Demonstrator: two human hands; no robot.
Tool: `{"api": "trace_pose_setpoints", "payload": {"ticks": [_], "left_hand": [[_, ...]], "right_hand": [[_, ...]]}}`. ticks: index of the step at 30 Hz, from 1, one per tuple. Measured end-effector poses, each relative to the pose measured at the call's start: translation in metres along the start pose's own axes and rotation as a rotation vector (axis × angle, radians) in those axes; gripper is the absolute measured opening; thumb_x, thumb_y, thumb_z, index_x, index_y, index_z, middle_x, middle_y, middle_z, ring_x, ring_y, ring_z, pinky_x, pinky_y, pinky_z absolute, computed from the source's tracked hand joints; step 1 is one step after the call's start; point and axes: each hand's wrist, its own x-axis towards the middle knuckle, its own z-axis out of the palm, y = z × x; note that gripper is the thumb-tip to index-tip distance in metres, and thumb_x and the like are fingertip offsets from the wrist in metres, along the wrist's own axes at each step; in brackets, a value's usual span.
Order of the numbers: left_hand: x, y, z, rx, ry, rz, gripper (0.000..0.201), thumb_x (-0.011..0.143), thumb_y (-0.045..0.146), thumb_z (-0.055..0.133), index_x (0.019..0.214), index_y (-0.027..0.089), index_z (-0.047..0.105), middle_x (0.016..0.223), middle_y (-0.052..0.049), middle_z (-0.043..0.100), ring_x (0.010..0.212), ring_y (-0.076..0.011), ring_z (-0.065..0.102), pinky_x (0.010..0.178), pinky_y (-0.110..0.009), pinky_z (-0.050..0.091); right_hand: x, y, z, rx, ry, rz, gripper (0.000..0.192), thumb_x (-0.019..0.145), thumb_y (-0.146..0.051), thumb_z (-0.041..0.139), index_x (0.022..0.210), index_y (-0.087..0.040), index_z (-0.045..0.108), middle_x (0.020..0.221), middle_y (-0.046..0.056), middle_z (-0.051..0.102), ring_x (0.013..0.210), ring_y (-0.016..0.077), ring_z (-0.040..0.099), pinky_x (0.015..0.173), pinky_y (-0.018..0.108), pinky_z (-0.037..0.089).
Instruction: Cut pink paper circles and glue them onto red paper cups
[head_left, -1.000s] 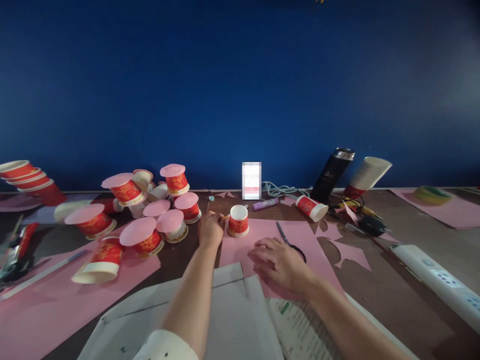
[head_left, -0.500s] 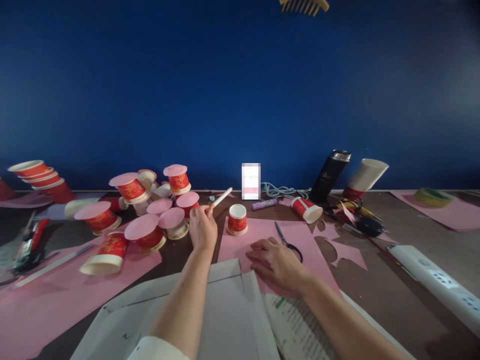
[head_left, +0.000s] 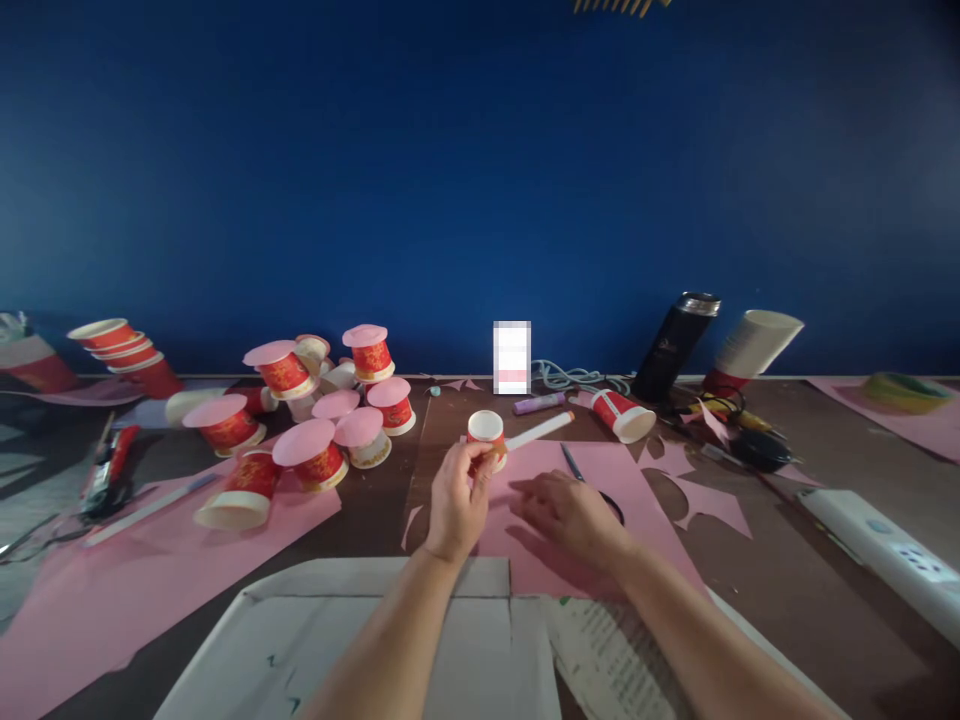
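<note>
My left hand (head_left: 459,505) pinches a white marker with orange ends (head_left: 540,431), which points up to the right. The hand is in front of a small red paper cup (head_left: 485,428), standing upright at the left edge of a pink paper sheet (head_left: 637,500) and partly hidden by my fingers. Whether they touch the cup I cannot tell. My right hand (head_left: 574,518) lies palm down on the sheet with its fingers stretched out, holding nothing. Close beside it, partly covered, is a pair of dark scissors (head_left: 572,462).
Several red cups topped with pink discs (head_left: 304,443) stand at left. Another cup (head_left: 622,415) lies on its side behind the sheet, near a purple tube (head_left: 538,404). A black flask (head_left: 675,345), paper scraps (head_left: 709,507) and a white power strip (head_left: 885,545) are at right.
My left hand has moved right with the marker, from beside the disc-topped cups to the single upright cup. My right hand stays on the pink sheet. The view has shifted slightly.
</note>
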Motion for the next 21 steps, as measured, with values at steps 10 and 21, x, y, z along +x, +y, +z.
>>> {"api": "trace_pose_setpoints", "payload": {"ticks": [10, 21], "left_hand": [[-0.005, 0.020, -0.002, -0.055, -0.266, -0.007, 0.016, 0.093, 0.030, 0.049, 0.096, 0.020, 0.061, 0.090, -0.005, 0.066, 0.082, -0.0154, 0.061, 0.074, -0.027, 0.048], [0.001, 0.011, -0.003, 0.094, -0.272, 0.012, 0.030, 0.092, 0.041, 0.050, 0.113, 0.021, 0.060, 0.098, -0.006, 0.065, 0.086, -0.0172, 0.060, 0.078, -0.029, 0.047]], "right_hand": [[0.006, 0.002, -0.003, 1.000, 0.206, 0.378, 0.041, 0.079, -0.055, 0.065, 0.084, -0.014, 0.068, 0.056, -0.004, 0.044, 0.045, 0.0063, 0.033, 0.038, 0.020, 0.021], [0.009, 0.006, 0.001, 1.080, 0.278, 0.388, 0.037, 0.077, -0.051, 0.069, 0.072, -0.014, 0.066, 0.058, -0.003, 0.050, 0.048, 0.0063, 0.038, 0.043, 0.021, 0.025]]}}
